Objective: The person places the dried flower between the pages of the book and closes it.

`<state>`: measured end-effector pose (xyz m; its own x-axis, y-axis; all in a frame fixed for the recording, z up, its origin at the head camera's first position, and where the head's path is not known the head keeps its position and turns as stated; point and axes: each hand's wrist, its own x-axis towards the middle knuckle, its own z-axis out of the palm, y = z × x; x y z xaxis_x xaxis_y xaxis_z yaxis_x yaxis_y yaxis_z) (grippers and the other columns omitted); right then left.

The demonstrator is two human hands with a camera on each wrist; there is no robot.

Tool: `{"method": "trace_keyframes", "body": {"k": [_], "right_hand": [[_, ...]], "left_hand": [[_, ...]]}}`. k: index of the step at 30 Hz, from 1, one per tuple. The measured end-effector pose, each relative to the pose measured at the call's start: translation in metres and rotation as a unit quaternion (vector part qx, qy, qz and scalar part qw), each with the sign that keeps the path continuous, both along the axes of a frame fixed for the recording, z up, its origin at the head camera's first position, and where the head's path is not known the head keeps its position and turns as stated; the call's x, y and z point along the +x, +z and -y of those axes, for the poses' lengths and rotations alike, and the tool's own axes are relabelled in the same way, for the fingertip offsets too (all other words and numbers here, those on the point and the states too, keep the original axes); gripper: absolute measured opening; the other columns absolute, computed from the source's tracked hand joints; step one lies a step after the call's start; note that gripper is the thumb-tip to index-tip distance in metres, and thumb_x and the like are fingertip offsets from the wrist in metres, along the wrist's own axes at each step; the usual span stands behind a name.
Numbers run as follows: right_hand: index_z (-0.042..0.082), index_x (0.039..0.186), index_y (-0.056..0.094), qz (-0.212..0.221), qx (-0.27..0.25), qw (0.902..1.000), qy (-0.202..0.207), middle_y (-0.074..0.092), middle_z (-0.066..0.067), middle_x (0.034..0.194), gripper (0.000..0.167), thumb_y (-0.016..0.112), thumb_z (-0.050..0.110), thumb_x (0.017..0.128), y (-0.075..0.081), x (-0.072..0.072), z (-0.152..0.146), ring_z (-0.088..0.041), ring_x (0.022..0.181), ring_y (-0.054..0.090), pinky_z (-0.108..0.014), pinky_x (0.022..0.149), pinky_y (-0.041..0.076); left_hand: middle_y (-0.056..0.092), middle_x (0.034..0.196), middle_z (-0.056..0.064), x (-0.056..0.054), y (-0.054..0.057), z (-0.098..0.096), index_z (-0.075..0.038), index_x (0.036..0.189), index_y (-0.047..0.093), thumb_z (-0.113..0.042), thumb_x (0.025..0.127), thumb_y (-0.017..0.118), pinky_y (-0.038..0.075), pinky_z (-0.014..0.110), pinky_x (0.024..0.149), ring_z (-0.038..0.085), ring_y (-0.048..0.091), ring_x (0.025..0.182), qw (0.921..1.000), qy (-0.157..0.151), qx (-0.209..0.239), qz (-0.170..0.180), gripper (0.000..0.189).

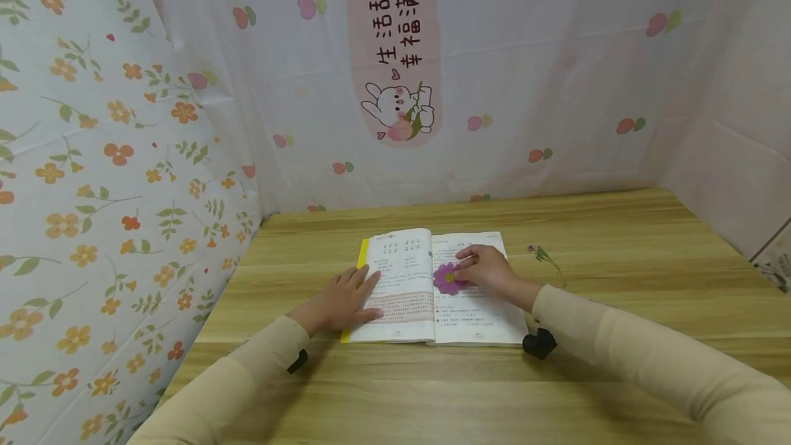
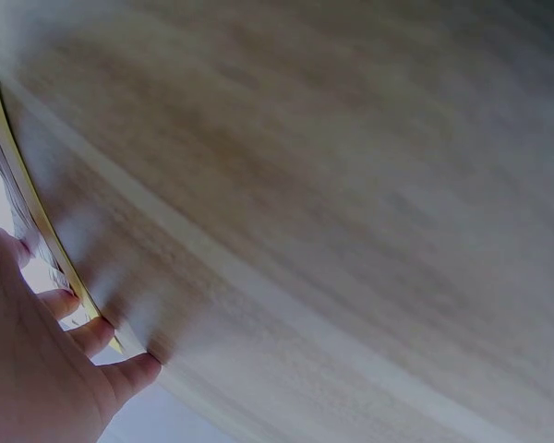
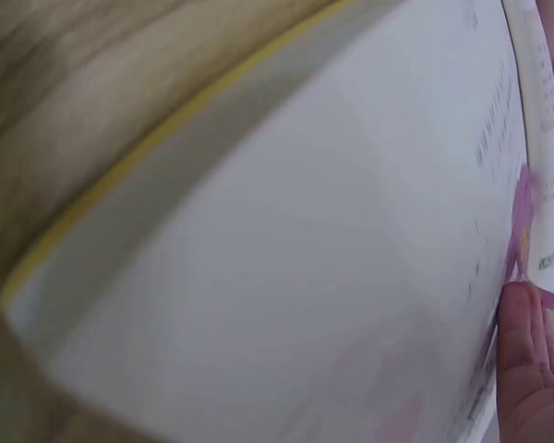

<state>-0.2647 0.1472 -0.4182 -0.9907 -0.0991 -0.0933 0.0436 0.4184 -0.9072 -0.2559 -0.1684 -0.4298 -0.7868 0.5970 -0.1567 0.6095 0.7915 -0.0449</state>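
Our right hand (image 1: 491,273) pinches the probably light, fragile flower (image 1: 444,281), sensibly by its rim; our left hand (image 1: 342,302) spreads over the book's (image 1: 404,283) left edge.

1. Book (image 1: 408,287) lies open on the table (image 1: 395,397). Left hand (image 1: 346,299), fingers spread, covers the left page's outer edge; side entry blocked there.
2. Right hand (image 1: 492,273) pinches the pink flower (image 1: 445,281) over the right page; its sleeve (image 1: 643,349) bars the near-right approach.
3. Passage: bare wood before the book, between both forearms, leading to the lower pages and gutter.
4. Bare wood behind the book too, bounded by the back curtain (image 1: 525,88).
5. Small sprig (image 1: 544,256) lies right of the book; room beyond it.
6. Floral curtain (image 1: 123,177) walls the left.
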Motion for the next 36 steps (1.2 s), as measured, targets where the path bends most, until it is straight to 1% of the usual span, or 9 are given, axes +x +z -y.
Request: {"method": "trace_keyframes", "body": {"k": [3,9,13,16,20,25,30,32,36], "right_hand": [[-0.008,0.115,0.059,-0.008,0.003,0.9999,0.013,0.065,-0.015,0.095,0.034,0.072,-0.001,0.084,0.003,-0.002,-0.006,-0.019,0.081,0.064,-0.03,0.069,0.055],[-0.009,0.118,0.059,-0.054,0.05,0.9966,0.037,0.065,-0.016,0.1,0.034,0.07,0.001,0.087,0.009,-0.009,-0.018,-0.026,0.09,0.063,-0.033,0.076,0.054],[-0.009,0.121,0.057,-0.1,0.089,0.9893,0.057,0.063,-0.021,0.11,0.038,0.07,0.002,0.087,0.011,-0.015,-0.028,-0.033,0.101,0.06,-0.042,0.088,0.049],[-0.008,0.127,0.055,-0.118,0.122,0.9831,0.069,0.06,-0.024,0.119,0.043,0.07,0.007,0.089,0.009,-0.021,-0.036,-0.037,0.111,0.056,-0.048,0.095,0.044],[-0.006,0.133,0.052,-0.13,0.175,0.973,0.075,0.056,-0.025,0.128,0.051,0.071,0.015,0.09,0.004,-0.031,-0.047,-0.041,0.119,0.051,-0.053,0.099,0.039],[-0.005,0.138,0.049,-0.141,0.255,0.9532,0.08,0.055,-0.026,0.132,0.059,0.071,0.025,0.091,-0.003,-0.045,-0.063,-0.043,0.123,0.049,-0.056,0.1,0.037],[-0.007,0.141,0.044,-0.156,0.285,0.9397,0.107,0.05,-0.027,0.136,0.064,0.067,0.03,0.093,-0.002,-0.051,-0.074,-0.044,0.127,0.045,-0.057,0.101,0.035],[-0.009,0.141,0.042,-0.163,0.301,0.932,0.12,0.046,-0.029,0.14,0.066,0.066,0.031,0.094,-0.001,-0.052,-0.076,-0.046,0.129,0.042,-0.057,0.103,0.033],[-0.01,0.143,0.038,-0.169,0.363,0.9041,0.148,0.037,-0.031,0.145,0.071,0.062,0.038,0.096,0.0,-0.052,-0.078,-0.048,0.134,0.032,-0.06,0.106,0.025]], "left_hand": [[0.025,0.155,0.02,0.0,0.0,0.0,-0.01,0.155,0.024,-0.064,0.095,0.041,0.029,0.055,0.107,0.038,0.029,0.138,1.0,-0.003,-0.001,-0.003,0.082],[0.025,0.155,0.02,-0.001,0.002,0.001,-0.01,0.155,0.024,-0.064,0.095,0.04,0.028,0.055,0.107,0.039,0.028,0.138,1.0,-0.006,-0.001,-0.004,0.082],[0.024,0.155,0.02,0.0,0.003,0.001,-0.01,0.155,0.023,-0.064,0.095,0.04,0.028,0.055,0.107,0.039,0.028,0.138,1.0,-0.004,0.001,0.001,0.082],[0.024,0.155,0.02,0.0,0.003,0.001,-0.009,0.155,0.023,-0.064,0.096,0.04,0.027,0.055,0.108,0.039,0.028,0.138,1.0,-0.004,0.0,0.002,0.082],[0.024,0.155,0.02,0.0,0.002,0.001,-0.01,0.155,0.023,-0.064,0.096,0.039,0.027,0.055,0.108,0.04,0.028,0.138,1.0,-0.004,-0.006,0.001,0.082],[0.024,0.155,0.02,0.0,0.001,0.001,-0.01,0.155,0.022,-0.065,0.096,0.038,0.027,0.055,0.108,0.04,0.027,0.138,1.0,-0.004,-0.009,0.001,0.083],[0.024,0.156,0.02,-0.001,-0.001,0.0,-0.01,0.155,0.022,-0.065,0.095,0.038,0.027,0.055,0.108,0.04,0.027,0.138,1.0,-0.002,-0.008,0.0,0.083],[0.024,0.156,0.02,-0.001,0.0,0.0,-0.01,0.155,0.022,-0.065,0.096,0.038,0.027,0.055,0.108,0.04,0.027,0.138,1.0,-0.002,-0.005,0.0,0.083],[0.024,0.155,0.021,0.0,0.0,-0.001,-0.01,0.155,0.023,-0.064,0.096,0.04,0.027,0.056,0.108,0.041,0.027,0.138,1.0,-0.001,0.001,0.003,0.082]]}}
